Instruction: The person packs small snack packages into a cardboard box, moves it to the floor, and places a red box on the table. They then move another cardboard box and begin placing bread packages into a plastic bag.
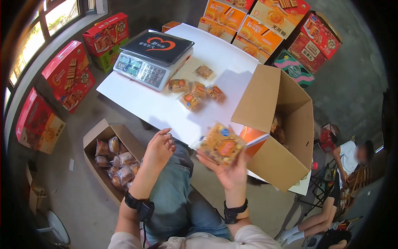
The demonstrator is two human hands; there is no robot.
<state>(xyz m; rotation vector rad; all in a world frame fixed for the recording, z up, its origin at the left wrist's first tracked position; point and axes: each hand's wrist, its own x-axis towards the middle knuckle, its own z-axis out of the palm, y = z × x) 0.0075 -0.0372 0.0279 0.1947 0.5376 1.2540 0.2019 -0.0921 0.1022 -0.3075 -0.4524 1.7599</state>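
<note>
My right hand [227, 174] grips a wrapped snack cake [222, 145] in clear film, with an orange label and a small blue mark, over the table's near edge. My left hand [159, 147] is raised to its left, fingers loosely curled and apart, with nothing in it. Beyond both hands, several smaller wrapped snack cakes [190, 101] lie on the white table [139, 108]. Close to my right hand stands an open cardboard box [286, 168]; an orange printed sheet or packet [253, 139] shows at its side, and its contents are partly hidden.
A digital scale [143, 74] with a black top sits on the table's far left. Below left, a long carton [93, 139] holds several wrapped cakes [124, 162]. Printed gift boxes [68, 76] line the left wall; more boxes [244, 29] are stacked behind. A person [346, 166] sits at right.
</note>
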